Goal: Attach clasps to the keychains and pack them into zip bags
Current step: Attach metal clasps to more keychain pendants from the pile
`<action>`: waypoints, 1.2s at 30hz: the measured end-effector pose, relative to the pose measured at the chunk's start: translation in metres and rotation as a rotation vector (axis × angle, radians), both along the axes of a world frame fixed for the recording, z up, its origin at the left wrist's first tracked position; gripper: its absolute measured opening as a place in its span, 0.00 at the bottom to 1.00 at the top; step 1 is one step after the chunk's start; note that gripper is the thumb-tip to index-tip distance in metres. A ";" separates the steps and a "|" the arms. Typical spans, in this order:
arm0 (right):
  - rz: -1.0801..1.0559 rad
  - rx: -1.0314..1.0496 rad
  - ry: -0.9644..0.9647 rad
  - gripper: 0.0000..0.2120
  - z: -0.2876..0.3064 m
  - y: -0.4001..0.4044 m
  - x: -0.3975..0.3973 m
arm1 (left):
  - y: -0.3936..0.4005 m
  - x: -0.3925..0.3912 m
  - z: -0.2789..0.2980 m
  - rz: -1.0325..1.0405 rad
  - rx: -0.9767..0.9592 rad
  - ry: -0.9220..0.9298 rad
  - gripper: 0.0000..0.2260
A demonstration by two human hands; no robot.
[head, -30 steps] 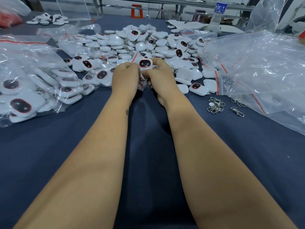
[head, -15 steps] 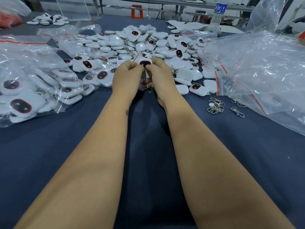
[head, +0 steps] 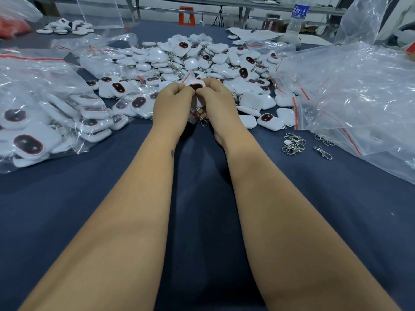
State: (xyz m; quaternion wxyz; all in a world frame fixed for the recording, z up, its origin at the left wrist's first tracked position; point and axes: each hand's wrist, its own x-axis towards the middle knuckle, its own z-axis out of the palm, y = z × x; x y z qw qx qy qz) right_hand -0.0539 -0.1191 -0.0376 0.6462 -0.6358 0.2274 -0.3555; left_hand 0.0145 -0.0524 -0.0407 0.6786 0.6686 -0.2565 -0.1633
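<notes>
- Left hand (head: 171, 106) and right hand (head: 216, 102) both pinch one white keychain (head: 197, 86); its clasp (head: 203, 121) hangs below.
- Behind: loose keychain pile (head: 202, 61).
- Right: spare clasps (head: 294, 143), empty zip bags (head: 359, 90) on the table (head: 202, 198).

Matt dark blue cloth on the table (head: 202, 221), smooth, faintly creased. Glossy white plastic shells on the loose keychains (head: 202, 57), each with a dark shiny oval inset ringed in red. Bright polished metal on the spare clasps (head: 293, 143) and on the clasp (head: 203, 122) hanging below the hands. Thin clear plastic film, crinkled and reflective, with red seal strips, on the zip bags (head: 359, 90) and on the filled bags (head: 45, 104). Clear plastic bottle (head: 296, 19) with a blue printed label.
</notes>
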 end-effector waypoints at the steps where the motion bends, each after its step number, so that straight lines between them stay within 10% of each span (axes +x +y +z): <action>1: 0.004 0.012 -0.009 0.09 0.000 0.000 0.000 | 0.000 0.000 0.000 -0.002 -0.008 0.001 0.05; 36: -0.077 0.009 0.029 0.17 0.004 0.003 -0.003 | 0.003 -0.003 0.008 0.079 -0.025 0.141 0.09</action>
